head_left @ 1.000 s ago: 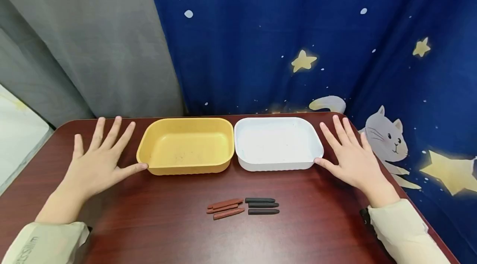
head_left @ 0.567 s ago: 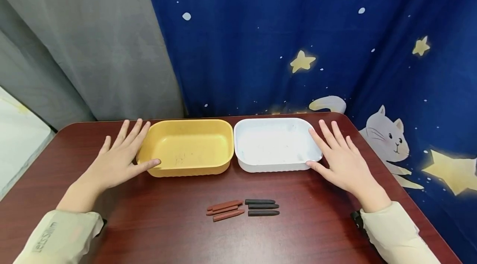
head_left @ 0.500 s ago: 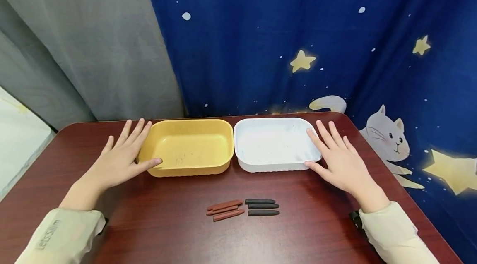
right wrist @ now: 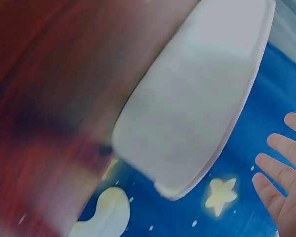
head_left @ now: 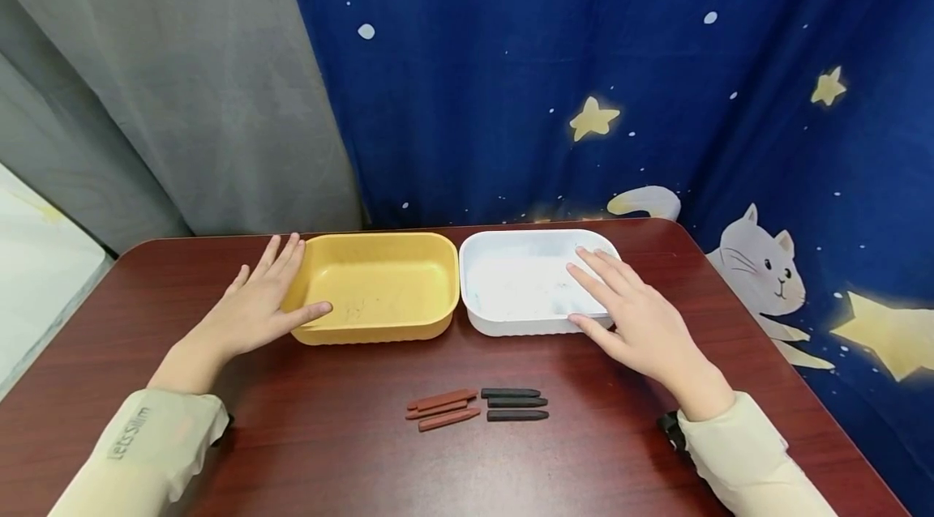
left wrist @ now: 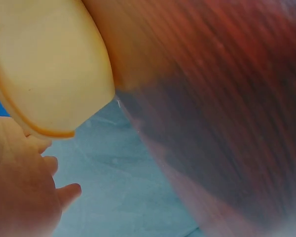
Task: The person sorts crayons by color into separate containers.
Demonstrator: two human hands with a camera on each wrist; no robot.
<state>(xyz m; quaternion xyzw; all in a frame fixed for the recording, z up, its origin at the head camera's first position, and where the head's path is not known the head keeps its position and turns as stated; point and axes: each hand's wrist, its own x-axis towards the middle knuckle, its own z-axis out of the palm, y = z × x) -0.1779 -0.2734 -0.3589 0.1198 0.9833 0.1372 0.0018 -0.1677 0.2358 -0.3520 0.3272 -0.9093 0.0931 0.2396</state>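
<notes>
In the head view my left hand [head_left: 251,313] is spread with straight fingers over the left end of a yellow plastic tray [head_left: 379,333], thumb above its near rim. My right hand [head_left: 645,331] reaches over the right end of a white tray [head_left: 511,326], its fingers extended and slightly bent. Neither hand grips anything; whether they touch the rims I cannot tell. Nearer on the table lie three reddish-brown crayons [head_left: 448,419], overlapping, beside three black crayons [head_left: 517,415] in a rough stack of rows. The left wrist view shows the yellow tray's outer wall [left wrist: 49,64]; the right wrist view, the white tray's wall [right wrist: 182,108].
Both trays stand side by side near the far edge of a dark red wooden table [head_left: 350,452]. Behind it hang a grey curtain [head_left: 182,79] and a blue curtain [head_left: 474,79] with stars and a cat. A pale surface [head_left: 36,282] shows at far left.
Both hands have moved inward: the left to the right, over the yellow tray's end, and the right to the left, over the white tray. The trays and crayons have stayed put.
</notes>
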